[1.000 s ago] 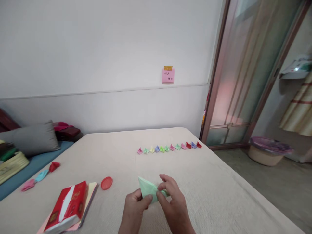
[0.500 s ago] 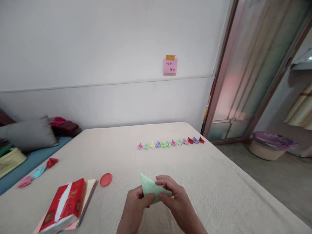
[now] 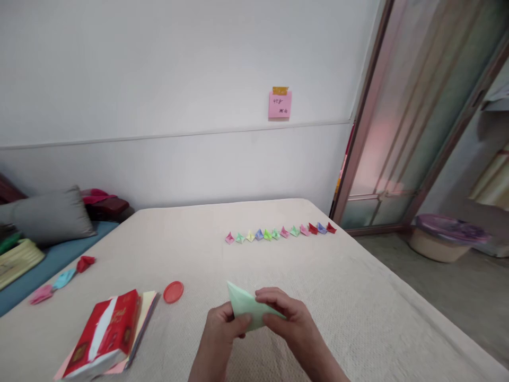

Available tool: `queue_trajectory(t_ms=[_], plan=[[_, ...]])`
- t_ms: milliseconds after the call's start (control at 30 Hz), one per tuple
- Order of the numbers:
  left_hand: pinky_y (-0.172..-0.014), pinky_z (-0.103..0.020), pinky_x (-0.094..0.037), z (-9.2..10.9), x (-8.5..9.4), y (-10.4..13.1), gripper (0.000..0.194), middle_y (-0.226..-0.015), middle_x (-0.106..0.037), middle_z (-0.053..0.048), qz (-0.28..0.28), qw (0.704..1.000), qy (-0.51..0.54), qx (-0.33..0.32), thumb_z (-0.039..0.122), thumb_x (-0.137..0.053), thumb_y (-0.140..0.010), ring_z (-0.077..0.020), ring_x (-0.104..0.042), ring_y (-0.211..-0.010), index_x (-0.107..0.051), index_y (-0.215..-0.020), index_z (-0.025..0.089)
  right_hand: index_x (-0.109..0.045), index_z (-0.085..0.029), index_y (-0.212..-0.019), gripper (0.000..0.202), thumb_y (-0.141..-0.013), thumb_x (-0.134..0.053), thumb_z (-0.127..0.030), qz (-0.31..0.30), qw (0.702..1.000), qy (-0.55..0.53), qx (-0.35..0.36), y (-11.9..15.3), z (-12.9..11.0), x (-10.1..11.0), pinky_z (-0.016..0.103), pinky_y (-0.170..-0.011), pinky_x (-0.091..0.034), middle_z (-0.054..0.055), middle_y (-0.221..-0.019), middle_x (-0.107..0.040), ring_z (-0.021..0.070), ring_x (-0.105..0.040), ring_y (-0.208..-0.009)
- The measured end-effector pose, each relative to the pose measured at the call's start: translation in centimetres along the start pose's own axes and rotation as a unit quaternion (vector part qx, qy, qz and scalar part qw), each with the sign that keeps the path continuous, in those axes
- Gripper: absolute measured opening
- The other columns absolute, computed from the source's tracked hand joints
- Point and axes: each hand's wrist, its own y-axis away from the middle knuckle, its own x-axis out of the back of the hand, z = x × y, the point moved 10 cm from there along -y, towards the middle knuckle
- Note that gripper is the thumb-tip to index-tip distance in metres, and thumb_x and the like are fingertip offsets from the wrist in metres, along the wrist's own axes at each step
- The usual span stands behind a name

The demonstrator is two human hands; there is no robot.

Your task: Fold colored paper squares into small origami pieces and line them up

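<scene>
A pale green folded paper (image 3: 243, 302), with a pointed corner at its upper left, is held just above the cloth-covered table (image 3: 191, 339). My left hand (image 3: 220, 331) pinches its left side, thumb on the near face and fingers behind. On the right side, my right hand (image 3: 288, 315) grips the paper between the thumb below and the fingers curled over its upper edge. Part of the paper is hidden by the right fingers. Farther back stands a row of small folded paper boats (image 3: 268, 234) in several colours.
At left lie a red tissue pack (image 3: 125, 323) on coloured paper sheets (image 3: 146, 313), a red round lid (image 3: 173, 292) and folded papers in red (image 3: 85, 263), blue (image 3: 64, 278) and pink (image 3: 41, 294). A grey cushion (image 3: 59, 215) sits beyond. A pink note (image 3: 280, 105) hangs on the wall.
My right hand has shifted slightly to the right along the green paper. Both hands keep their hold. The whole view has moved a little.
</scene>
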Motion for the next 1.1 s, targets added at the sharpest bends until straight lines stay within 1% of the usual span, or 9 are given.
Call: queue_trajectory(t_ms=[100, 200, 333, 433, 500, 633, 767, 933, 1100], plan=[[-0.055, -0.025, -0.034, 0.0, -0.1, 0.2, 0.027, -0.062, -0.062, -0.002, -0.001, 0.999, 0.033, 0.007, 0.031, -0.073, -0.063, -0.0135, -0.044, -0.058, -0.075, -0.08, 0.01, -0.072, -0.023, -0.087, 0.031, -0.063, -0.061, -0.008, 0.011, 1.0, -0.002, -0.028, 0.0, 0.4, 0.3, 0.029, -0.068, -0.042, 0.003, -0.092, -0.067, 0.0198, -0.059, -0.082], [-0.059, -0.025, -0.035, 0.7, -0.5, 0.7, 0.021, -0.068, -0.063, -0.003, -0.012, 0.999, 0.045, -0.008, 0.027, -0.068, -0.071, -0.0134, -0.044, -0.063, -0.073, -0.084, 0.01, -0.071, -0.021, -0.085, 0.026, -0.063, -0.064, -0.011, 0.028, 0.997, -0.026, -0.068, 0.0, 1.0, 0.6, 0.026, -0.062, -0.04, 0.0, -0.079, -0.067, 0.0163, -0.057, -0.071], [-0.057, -0.024, -0.033, 1.6, -0.8, 1.3, 0.013, -0.065, -0.058, 0.0, -0.015, 0.998, 0.051, -0.036, 0.022, -0.064, -0.076, -0.012, -0.039, -0.061, -0.07, -0.077, 0.011, -0.069, -0.017, -0.081, 0.018, -0.063, -0.067, -0.015, 0.044, 0.99, -0.038, -0.128, 0.2, 1.9, 0.7, 0.024, -0.055, -0.038, -0.002, -0.064, -0.064, 0.0125, -0.052, -0.055], [-0.054, -0.024, -0.031, 1.9, -0.8, 1.4, 0.011, -0.062, -0.055, 0.001, -0.008, 0.998, 0.037, -0.042, 0.02, -0.062, -0.076, -0.0116, -0.036, -0.059, -0.068, -0.074, 0.011, -0.068, -0.015, -0.074, 0.007, -0.069, -0.065, -0.019, 0.04, 0.99, -0.022, -0.136, 0.3, 1.9, 0.5, 0.023, -0.053, -0.036, -0.003, -0.054, -0.06, 0.0116, -0.049, -0.051], [-0.054, -0.024, -0.031, 1.8, -1.0, 1.5, 0.011, -0.061, -0.055, 0.0, -0.013, 0.999, 0.026, -0.031, 0.019, -0.062, -0.075, -0.0114, -0.036, -0.058, -0.067, -0.073, 0.01, -0.067, -0.015, -0.07, 0.007, -0.072, -0.064, -0.022, 0.055, 0.99, -0.015, -0.128, 0.3, 1.9, 0.7, 0.023, -0.054, -0.037, -0.003, -0.05, -0.058, 0.012, -0.05, -0.052], [-0.052, -0.024, -0.03, 1.6, -1.6, 1.5, 0.009, -0.061, -0.056, -0.001, -0.034, 0.999, 0.006, -0.014, 0.017, -0.062, -0.073, -0.0114, -0.038, -0.056, -0.065, -0.069, 0.01, -0.065, -0.016, -0.07, 0.006, -0.067, -0.066, -0.021, 0.099, 0.987, 0.0, -0.126, 0.4, 2.1, 1.3, 0.024, -0.052, -0.038, -0.004, -0.054, -0.059, 0.0122, -0.052, -0.05], [-0.051, -0.024, -0.03, 1.6, -1.5, 1.4, 0.009, -0.062, -0.058, -0.003, -0.028, 1.0, 0.009, -0.01, 0.017, -0.061, -0.073, -0.0114, -0.038, -0.056, -0.065, -0.069, 0.01, -0.063, -0.017, -0.081, 0.018, -0.066, -0.07, -0.023, 0.122, 0.984, -0.029, -0.13, 0.5, 2.3, 1.4, 0.025, -0.051, -0.039, -0.006, -0.053, -0.057, 0.0125, -0.052, -0.048], [-0.051, -0.024, -0.029, 1.6, -0.5, 1.3, 0.009, -0.059, -0.052, 0.0, 0.011, 0.999, 0.05, -0.017, 0.018, -0.063, -0.072, -0.0105, -0.035, -0.054, -0.064, -0.068, 0.01, -0.06, -0.017, -0.096, 0.028, -0.074, -0.069, -0.032, 0.11, 0.982, -0.091, -0.121, 0.7, 2.3, 1.1, 0.026, -0.057, -0.04, -0.004, -0.054, -0.061, 0.0152, -0.055, -0.056], [-0.052, -0.024, -0.029, 1.8, -0.7, 1.4, 0.009, -0.059, -0.051, 0.0, 0.002, 0.998, 0.067, -0.02, 0.018, -0.063, -0.072, -0.0109, -0.036, -0.055, -0.065, -0.069, 0.01, -0.065, -0.015, -0.084, 0.017, -0.073, -0.07, -0.027, 0.076, 0.982, -0.116, -0.127, 0.9, 2.5, 0.0, 0.025, -0.055, -0.037, -0.001, -0.057, -0.062, 0.0145, -0.053, -0.057]])
